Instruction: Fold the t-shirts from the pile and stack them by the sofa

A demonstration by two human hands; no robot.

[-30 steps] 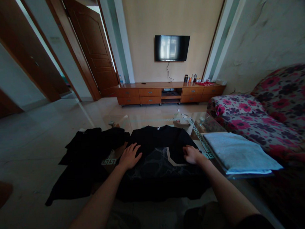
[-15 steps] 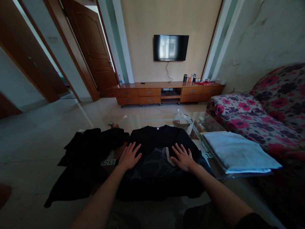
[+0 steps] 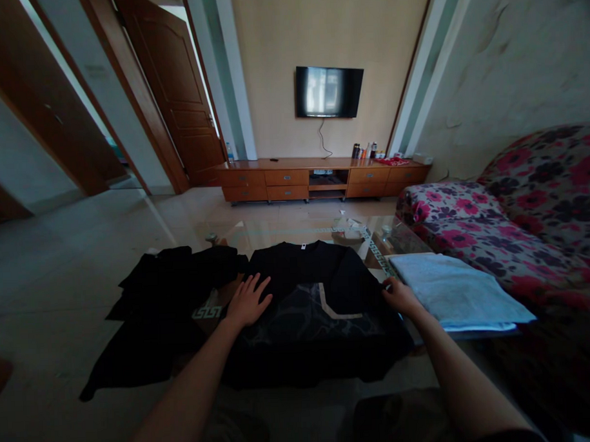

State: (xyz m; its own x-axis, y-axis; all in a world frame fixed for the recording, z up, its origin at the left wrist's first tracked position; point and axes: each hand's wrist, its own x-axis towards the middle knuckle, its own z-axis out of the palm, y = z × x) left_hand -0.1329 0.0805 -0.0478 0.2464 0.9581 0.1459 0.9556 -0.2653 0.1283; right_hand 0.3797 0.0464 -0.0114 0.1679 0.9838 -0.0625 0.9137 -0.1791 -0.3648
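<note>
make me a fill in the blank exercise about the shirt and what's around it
The left hand lies on the black shirt, palm facing ____.
The right hand is at the shirt's ____ edge.
The pale blue cloth lies on the ____ table.
The sofa has a ____ print.

Missing words: down; right; glass; floral.

So it's a black shirt (image 3: 296,266) laid out flat on the glass desk (image 3: 377,251), neckline pointing away from the person, with a little white tag showing at the collar. The upper part is plain black. Below that there's a dark grey panel with faint marble-type veins, plus a pale angled stripe right of the middle. Spread pretty smooth, hem a bit uneven on the near side, though it's too dark down there for detail.
</note>
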